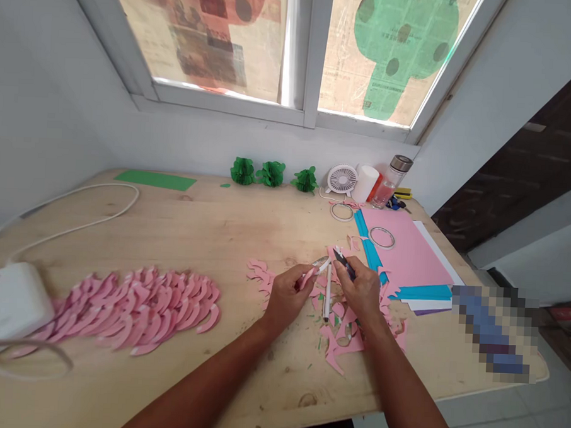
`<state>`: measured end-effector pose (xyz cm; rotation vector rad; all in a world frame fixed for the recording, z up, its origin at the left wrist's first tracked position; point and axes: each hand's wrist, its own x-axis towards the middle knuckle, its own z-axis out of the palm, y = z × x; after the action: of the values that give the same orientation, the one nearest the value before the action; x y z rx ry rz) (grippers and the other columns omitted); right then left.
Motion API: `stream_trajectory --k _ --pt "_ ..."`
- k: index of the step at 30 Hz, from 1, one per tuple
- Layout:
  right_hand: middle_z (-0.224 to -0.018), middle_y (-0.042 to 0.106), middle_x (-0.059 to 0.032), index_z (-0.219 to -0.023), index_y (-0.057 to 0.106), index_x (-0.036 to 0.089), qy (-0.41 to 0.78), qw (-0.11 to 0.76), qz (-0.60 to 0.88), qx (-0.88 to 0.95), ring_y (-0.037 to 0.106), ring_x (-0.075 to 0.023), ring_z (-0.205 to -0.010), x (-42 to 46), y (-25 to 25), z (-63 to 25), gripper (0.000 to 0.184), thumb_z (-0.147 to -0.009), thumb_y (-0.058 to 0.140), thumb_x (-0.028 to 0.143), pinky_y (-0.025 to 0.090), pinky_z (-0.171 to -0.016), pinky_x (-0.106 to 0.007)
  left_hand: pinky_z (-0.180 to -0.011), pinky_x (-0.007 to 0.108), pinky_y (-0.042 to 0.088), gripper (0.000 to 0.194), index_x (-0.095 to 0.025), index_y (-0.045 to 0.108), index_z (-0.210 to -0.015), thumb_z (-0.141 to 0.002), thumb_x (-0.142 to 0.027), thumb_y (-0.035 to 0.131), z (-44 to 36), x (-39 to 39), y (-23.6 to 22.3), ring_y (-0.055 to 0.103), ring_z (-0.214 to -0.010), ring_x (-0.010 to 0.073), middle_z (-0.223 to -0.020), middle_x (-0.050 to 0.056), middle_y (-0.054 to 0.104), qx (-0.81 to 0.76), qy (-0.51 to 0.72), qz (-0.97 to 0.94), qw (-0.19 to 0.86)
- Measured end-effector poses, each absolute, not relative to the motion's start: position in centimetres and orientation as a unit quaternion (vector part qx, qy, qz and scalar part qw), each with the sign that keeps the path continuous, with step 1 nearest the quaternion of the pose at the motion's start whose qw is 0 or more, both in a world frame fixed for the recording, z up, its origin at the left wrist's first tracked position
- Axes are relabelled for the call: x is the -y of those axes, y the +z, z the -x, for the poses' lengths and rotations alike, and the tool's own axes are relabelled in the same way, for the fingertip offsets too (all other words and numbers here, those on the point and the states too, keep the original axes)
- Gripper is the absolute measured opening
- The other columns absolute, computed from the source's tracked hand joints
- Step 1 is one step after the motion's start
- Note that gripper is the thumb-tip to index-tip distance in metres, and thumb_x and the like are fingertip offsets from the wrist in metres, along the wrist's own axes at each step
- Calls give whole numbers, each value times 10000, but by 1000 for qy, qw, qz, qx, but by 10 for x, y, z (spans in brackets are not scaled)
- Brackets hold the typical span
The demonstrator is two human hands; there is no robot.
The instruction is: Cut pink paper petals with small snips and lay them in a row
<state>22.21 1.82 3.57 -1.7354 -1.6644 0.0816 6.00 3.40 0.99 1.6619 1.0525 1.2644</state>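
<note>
Left hand [286, 296] pinches pink paper petal [308, 277]; right hand [362, 287] clamps small scissors [343, 259] beside it, above pink scraps [341, 333] near worktop [194, 235] front edge. Cut petals pile [134, 308] toward left edge; white pen [328, 291] between hands.

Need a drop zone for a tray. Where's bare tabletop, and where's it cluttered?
Bare wood: the wide middle between the green sheet, the green paper balls and the pink petal pile; also the near edge below that pile. Crowded: around both hands, left hand and right hand, amid pink scraps; the right side under paper sheets.
</note>
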Motion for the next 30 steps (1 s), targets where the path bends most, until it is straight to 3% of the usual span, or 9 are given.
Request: stream_trajectory --k 7,11,15,19,30 --pt "-496 486 22 -649 580 185 27 363 676 641 409 -100 -472 -19 35 -224 371 -834 443 477 267 -484 -204 -615 252 418 214 -214 687 -930 -805 -296 534 -67 -25 15 566 -666 158 -839 57 675 -364 461 -706 396" --pt "-498 482 24 -654 581 188 33 367 672 643 408 -101 -474 -21 34 -225 364 -835 438 470 276 -488 -202 -590 246 407 201 -195 695 -897 -777 -290 565 -71 -25 14 541 -613 146 -699 18 641 -378 444 -675 452" --pt "-485 477 29 -662 590 188 35 364 669 647 410 -100 -464 -22 32 -227 362 -832 440 471 276 -483 -201 -552 234 402 198 -168 694 -858 -716 -284 620 -72 -30 15 534 -586 129 -731 26 659 -376 469 -586 543" --pt "-524 533 11 -698 599 185 28 345 658 669 456 -106 -484 -21 28 -224 351 -834 449 471 275 -492 -205 -409 201 295 266 -133 666 -850 -657 -316 672 -67 -39 19 371 -393 51 -646 17 640 -395 489 -464 624" --pt "-569 595 -14 -821 627 197 -21 264 618 740 530 -142 -546 -15 27 -208 295 -844 470 446 258 -525 -228 -385 195 266 301 -120 660 -822 -616 -336 695 -43 -43 31 366 -389 36 -647 24 645 -430 517 -435 599"
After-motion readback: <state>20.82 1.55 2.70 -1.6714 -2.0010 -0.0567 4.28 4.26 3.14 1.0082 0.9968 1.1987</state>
